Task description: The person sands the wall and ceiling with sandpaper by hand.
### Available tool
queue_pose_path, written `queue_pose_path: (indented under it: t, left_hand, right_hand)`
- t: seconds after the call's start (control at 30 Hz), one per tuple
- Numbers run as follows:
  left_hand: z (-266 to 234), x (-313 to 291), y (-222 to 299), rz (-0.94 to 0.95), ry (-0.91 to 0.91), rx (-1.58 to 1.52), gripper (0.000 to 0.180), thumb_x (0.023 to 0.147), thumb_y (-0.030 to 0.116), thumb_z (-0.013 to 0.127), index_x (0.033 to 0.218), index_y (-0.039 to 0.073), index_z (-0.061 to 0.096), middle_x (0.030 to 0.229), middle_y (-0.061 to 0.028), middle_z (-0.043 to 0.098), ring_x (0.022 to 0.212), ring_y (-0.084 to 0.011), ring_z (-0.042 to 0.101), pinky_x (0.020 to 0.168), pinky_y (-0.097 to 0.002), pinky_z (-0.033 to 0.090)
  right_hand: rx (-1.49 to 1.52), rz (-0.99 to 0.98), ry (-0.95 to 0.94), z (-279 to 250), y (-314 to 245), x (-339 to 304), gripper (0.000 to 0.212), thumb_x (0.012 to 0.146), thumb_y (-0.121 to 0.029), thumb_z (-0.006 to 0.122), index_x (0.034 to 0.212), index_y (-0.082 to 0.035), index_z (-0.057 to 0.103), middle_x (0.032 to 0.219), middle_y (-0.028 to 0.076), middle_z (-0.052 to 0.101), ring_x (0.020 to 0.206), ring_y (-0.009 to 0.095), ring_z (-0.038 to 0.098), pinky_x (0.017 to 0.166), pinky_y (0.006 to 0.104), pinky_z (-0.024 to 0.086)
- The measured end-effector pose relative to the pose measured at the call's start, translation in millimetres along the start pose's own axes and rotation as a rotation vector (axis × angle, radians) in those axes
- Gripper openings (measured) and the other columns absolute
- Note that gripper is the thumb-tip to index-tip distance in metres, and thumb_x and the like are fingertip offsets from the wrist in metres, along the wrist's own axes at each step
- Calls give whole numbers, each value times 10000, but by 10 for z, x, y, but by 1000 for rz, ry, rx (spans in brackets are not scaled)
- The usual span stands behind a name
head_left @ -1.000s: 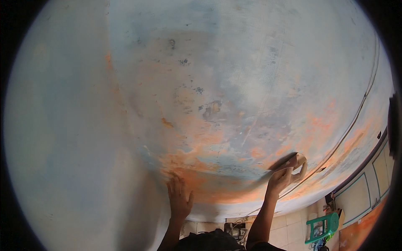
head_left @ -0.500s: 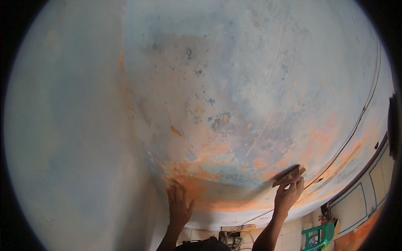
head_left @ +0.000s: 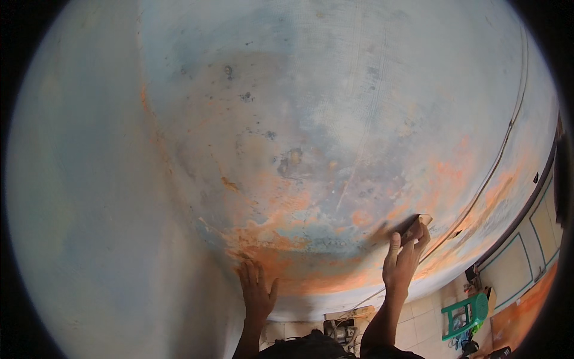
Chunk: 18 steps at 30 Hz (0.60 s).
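My left hand (head_left: 257, 292) rests against the wall (head_left: 287, 107) near the inner corner, fingers stretched out over an orange patch. It holds nothing. Farther right, my right hand (head_left: 402, 263) grips a piece of brown sandpaper (head_left: 412, 230), seemingly folded or wrapped round a block, and presses it to the wall. Its fingers hide part of the sandpaper. Pale blue paint on the wall is worn, with orange stains, dark spots and thin cracks around both hands.
A cable (head_left: 499, 161) runs down the wall at the right. On the tiled floor (head_left: 412, 317) stand a green plastic stool (head_left: 465, 316) and a machine with cords (head_left: 341, 331). A panelled door (head_left: 508, 278) is at the far right.
My right hand has shifted slightly up the wall with the sandpaper, its thumb now lifted beside it. The left hand stays in place on the wall. The view has turned a little.
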<state>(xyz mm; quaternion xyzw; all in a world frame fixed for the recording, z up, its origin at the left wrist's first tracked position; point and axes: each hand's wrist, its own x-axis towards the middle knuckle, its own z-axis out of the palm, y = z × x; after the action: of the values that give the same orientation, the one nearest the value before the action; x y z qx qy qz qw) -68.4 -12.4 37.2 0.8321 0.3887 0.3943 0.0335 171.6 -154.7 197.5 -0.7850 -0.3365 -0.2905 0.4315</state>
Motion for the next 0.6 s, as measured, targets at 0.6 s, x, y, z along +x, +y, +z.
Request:
queue_pose_path:
  t: [0.6]
  left_hand:
    - [358, -344, -336, -42, -428, 31, 885, 826, 538, 527, 1362, -81, 189, 1381, -371, 111, 1297, -542, 8, 1032, -631, 11]
  right_hand:
    - [-62, -69, 135, 227, 256, 9, 508, 887, -62, 472, 1374, -91, 333, 1451, 227, 168, 1340, 416, 165, 1004, 459, 347]
